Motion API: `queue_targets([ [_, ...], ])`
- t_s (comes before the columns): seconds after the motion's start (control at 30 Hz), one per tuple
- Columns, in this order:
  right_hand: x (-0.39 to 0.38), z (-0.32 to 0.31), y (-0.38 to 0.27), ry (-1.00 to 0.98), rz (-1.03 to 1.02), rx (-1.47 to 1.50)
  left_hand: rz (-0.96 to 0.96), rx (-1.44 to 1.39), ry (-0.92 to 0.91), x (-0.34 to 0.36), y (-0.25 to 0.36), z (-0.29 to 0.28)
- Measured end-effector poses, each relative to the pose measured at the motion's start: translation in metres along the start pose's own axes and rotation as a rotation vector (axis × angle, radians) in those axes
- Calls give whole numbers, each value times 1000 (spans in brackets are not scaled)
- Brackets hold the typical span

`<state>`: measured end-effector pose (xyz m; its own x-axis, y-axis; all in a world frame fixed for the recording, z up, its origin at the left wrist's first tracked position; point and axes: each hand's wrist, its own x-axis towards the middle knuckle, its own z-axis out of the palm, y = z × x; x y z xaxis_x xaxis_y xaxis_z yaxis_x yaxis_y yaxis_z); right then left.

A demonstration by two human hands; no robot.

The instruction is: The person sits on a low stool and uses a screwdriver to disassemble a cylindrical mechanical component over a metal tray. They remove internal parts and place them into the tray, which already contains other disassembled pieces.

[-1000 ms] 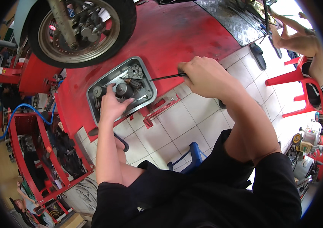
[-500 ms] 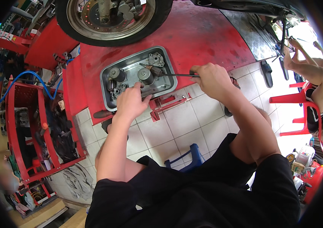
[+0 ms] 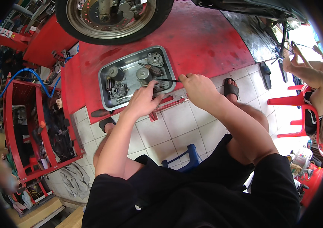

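Note:
A rectangular metal tray (image 3: 105, 99) holds greasy metal parts. Two cylindrical motor-like parts, a left one (image 3: 115, 73) and a middle one (image 3: 144, 75), stand in it. A cast housing (image 3: 154, 59) lies in the far right corner, another casting (image 3: 118, 91) at the near left. My left hand (image 3: 142, 102) reaches over the near rim, thumb apart from the fingers, its fingertips beside the middle cylinder. My right hand (image 3: 201, 89) is closed on a thin dark rod-like tool (image 3: 170, 80), its handle end hidden. The rod points left over the tray, its tip close to my left fingertips.
The tray rests on a red platform (image 3: 207, 41) below a motorcycle wheel (image 3: 112, 36). A dark-handled tool (image 3: 101, 113) lies at the platform's near edge. A red tool cart (image 3: 41, 125) stands left, a blue stool (image 3: 192, 155) before me, and a person's legs (image 3: 307, 72) by a red chair (image 3: 288, 100).
My right hand has moved left and slightly nearer to me with the rod. My left hand has shifted right, and its fingertips are now close to the rod's tip.

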<state>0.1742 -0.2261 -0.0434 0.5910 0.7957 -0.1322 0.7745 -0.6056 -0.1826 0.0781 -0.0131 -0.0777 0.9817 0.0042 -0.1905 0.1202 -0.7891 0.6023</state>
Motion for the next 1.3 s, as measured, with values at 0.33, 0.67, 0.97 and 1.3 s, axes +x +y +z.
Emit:
queue_targets([
  [0.33, 5, -2, -7, 12, 31, 10, 119, 29, 29, -11, 28, 9],
  [0.67, 2, -16, -17, 116, -28, 195, 200, 282, -162, -44, 64, 22],
  [0.97, 21, 3, -44, 95, -207, 236, 212, 559, -454, -52, 87, 58],
  [1.3, 46, 16, -56, -32, -161, 207, 166, 522, -353, -20, 78, 78],
])
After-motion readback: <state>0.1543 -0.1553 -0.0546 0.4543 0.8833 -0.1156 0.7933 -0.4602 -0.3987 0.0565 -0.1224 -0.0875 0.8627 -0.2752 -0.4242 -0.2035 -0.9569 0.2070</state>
